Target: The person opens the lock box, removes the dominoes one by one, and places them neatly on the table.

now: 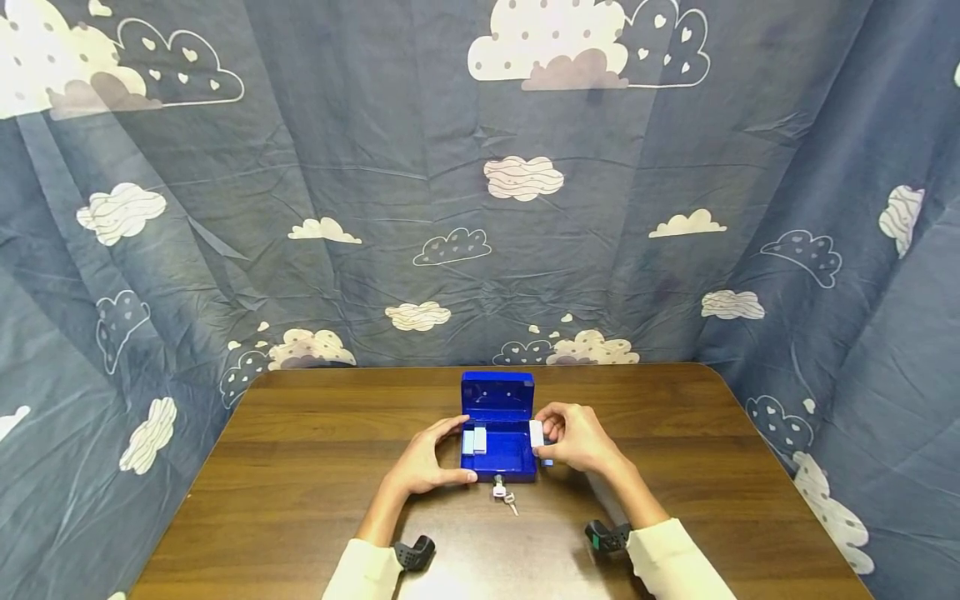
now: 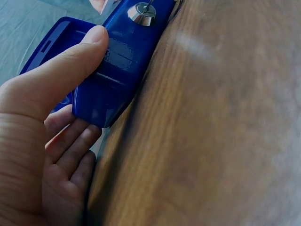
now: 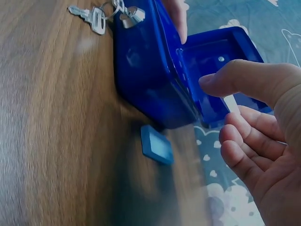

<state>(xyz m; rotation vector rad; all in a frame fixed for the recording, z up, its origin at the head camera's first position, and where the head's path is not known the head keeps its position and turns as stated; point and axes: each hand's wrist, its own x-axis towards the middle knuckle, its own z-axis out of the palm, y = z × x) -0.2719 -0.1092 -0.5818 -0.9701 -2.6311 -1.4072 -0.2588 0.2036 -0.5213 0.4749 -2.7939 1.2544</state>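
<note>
A blue metal cash box (image 1: 517, 477) lies on the table with its lid (image 1: 497, 392) raised at the back. My left hand (image 1: 420, 460) grips its left side, thumb at the front corner, fingers reaching toward the back; in the left wrist view the thumb (image 2: 75, 61) presses the front face. Over the right edge, my right hand (image 1: 581, 437) pinches a small white rectangular tile (image 1: 536, 433) between thumb and fingers. Inside the box, light blue and white tiles (image 1: 474, 440) lie side by side at the left. Another blue tile (image 3: 157, 145) rests on the table, just right of the box.
One key sits in the front lock (image 3: 132, 17), and a second key (image 1: 512, 502) hangs from it onto the wooden table (image 1: 315, 467). A dark curtain with cloud prints (image 1: 375, 208) stands behind the table and at both sides.
</note>
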